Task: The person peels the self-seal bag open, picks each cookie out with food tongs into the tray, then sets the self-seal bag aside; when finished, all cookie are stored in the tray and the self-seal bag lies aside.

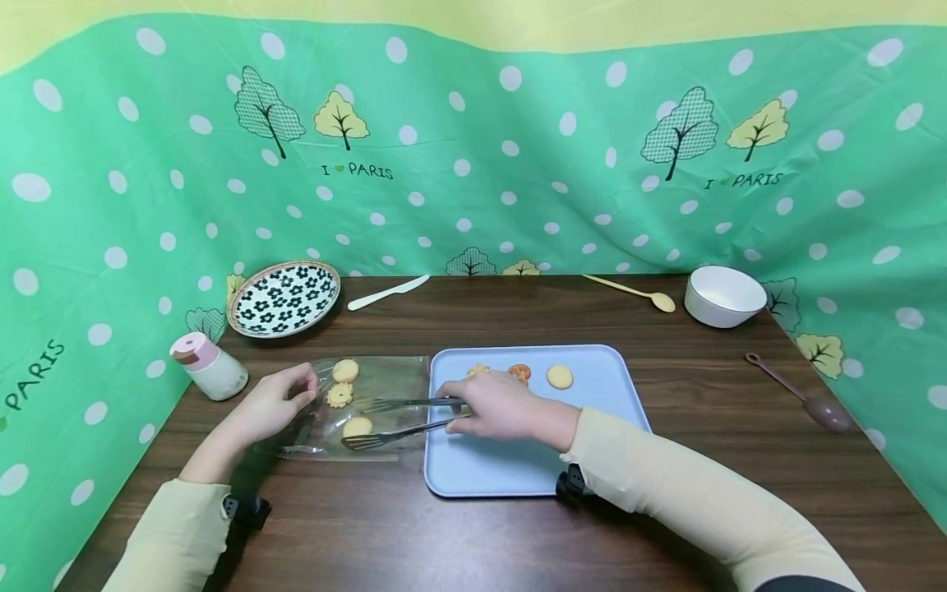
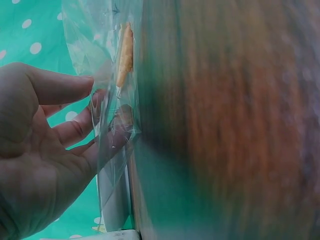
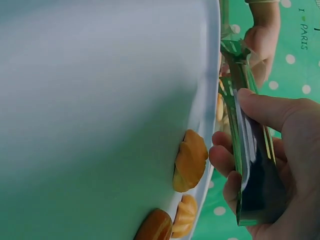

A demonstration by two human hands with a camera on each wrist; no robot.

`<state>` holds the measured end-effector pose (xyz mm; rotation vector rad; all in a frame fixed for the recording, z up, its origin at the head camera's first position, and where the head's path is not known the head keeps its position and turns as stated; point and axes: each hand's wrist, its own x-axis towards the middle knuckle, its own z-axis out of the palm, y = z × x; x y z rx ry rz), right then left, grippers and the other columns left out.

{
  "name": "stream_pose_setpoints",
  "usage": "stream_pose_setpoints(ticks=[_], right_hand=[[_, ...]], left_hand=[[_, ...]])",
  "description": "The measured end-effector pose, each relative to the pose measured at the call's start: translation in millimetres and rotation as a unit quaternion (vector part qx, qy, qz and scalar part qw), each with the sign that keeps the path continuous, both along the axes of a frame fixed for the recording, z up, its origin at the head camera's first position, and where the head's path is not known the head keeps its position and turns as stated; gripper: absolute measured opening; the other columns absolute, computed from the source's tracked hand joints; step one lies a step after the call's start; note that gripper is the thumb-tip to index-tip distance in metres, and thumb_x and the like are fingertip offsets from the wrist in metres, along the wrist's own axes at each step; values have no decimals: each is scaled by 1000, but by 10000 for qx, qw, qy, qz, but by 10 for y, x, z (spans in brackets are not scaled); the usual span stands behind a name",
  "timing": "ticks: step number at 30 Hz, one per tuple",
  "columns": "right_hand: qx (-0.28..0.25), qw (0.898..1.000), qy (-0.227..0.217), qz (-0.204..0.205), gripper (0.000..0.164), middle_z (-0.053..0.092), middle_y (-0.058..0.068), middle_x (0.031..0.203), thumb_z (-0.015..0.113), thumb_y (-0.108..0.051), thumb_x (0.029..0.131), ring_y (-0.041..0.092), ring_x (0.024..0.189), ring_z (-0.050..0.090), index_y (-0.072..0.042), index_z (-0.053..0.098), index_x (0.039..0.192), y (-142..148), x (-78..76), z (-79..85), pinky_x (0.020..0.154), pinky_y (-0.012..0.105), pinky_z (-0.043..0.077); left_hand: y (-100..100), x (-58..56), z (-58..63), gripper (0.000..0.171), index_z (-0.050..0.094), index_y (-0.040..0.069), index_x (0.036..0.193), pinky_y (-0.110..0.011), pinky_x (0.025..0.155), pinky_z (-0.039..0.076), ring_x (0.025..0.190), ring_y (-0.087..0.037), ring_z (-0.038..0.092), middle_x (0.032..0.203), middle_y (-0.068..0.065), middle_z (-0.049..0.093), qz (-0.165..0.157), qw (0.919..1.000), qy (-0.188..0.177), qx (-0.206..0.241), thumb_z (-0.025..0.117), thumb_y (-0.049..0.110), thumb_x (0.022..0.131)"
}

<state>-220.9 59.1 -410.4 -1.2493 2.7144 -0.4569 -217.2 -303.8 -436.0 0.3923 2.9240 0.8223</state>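
Note:
My left hand point(image 1: 277, 403) pinches the near-left edge of a clear plastic bag point(image 1: 395, 374), which lies on the table; in the left wrist view, thumb and fingers are at its thin film point(image 2: 112, 150). Inside the bag are two round cookies point(image 1: 344, 370) and a flower-shaped cookie point(image 1: 339, 395). With my right hand point(image 1: 491, 404) I grip dark tongs point(image 3: 260, 170) above the left side of a pale blue tray point(image 1: 510, 469). The tongs' two arms stand apart, their tips overlapping the bag around the nearer round cookie. Nothing shows between those tips.
On the tray lie a pretzel-shaped cookie point(image 1: 520, 373), a round cookie point(image 1: 560, 376) and a partly hidden flower-shaped one point(image 1: 478, 369). Around them stand a pink-lidded jar point(image 1: 210, 367), patterned plate point(image 1: 284, 300), white knife point(image 1: 388, 293), yellow spoon point(image 1: 661, 302), white bowl point(image 1: 721, 304) and brown spoon point(image 1: 824, 413).

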Motion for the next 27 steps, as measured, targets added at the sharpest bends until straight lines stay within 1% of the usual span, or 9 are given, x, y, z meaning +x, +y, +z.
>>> stream_pose_setpoints(ticks=[4,9,12,15,18,22,25,27], right_hand=[[24,10000,41,79,41,57,-14,75,70,-39,84,6,51,44,-21,61,120,-27,-12,-11,43,25,33],[74,9997,211,111,36,55,-15,72,68,-38,85,7,54,44,-23,62,117,-42,-11,-15,44,25,32],[82,9995,302,107,35,54,-15,70,68,-37,86,7,54,43,-23,62,117,-39,0,7,43,26,31],[54,9995,301,76,34,54,-16,71,68,-37,86,7,54,44,-24,62,116,-16,15,38,42,25,31],[-46,9996,295,25,32,55,-16,72,68,-36,85,6,54,45,-23,62,114,33,24,61,43,25,32],[-67,9986,494,-148,30,55,-18,74,69,-38,84,4,54,45,-25,63,111,137,26,68,48,26,36],[-76,9980,572,-245,30,55,-21,74,69,-39,84,1,53,44,-27,63,111,229,31,69,52,26,36],[-140,9981,551,-252,30,54,-21,74,69,-38,84,1,52,43,-25,64,111,291,41,79,51,25,36]], left_hand=[[3,-1,0,15,50,16,84,-36,71,38,80,-20,51,80,0,54,-9,10000,22,4,58,4,89],[3,7,7,15,50,16,85,-36,70,38,80,-20,50,81,0,54,5,10000,15,-11,57,4,89],[3,8,10,14,51,16,85,-36,71,38,81,-21,50,82,0,54,8,10000,17,-11,57,4,90],[6,6,10,14,51,16,85,-36,71,38,81,-21,50,83,0,55,16,10000,13,1,58,4,90],[6,2,7,14,51,16,86,-37,72,38,82,-21,50,83,0,55,18,10000,-5,-1,58,4,90],[3,-5,-1,14,51,16,86,-37,72,38,82,-21,50,84,0,55,19,10000,-27,-17,58,5,90],[0,-5,-2,14,51,16,86,-36,72,38,83,-21,50,84,0,55,33,10000,-39,-16,58,5,90],[-3,0,0,14,51,16,86,-36,72,38,83,-21,50,85,-1,55,47,10000,-63,-11,57,5,90]])
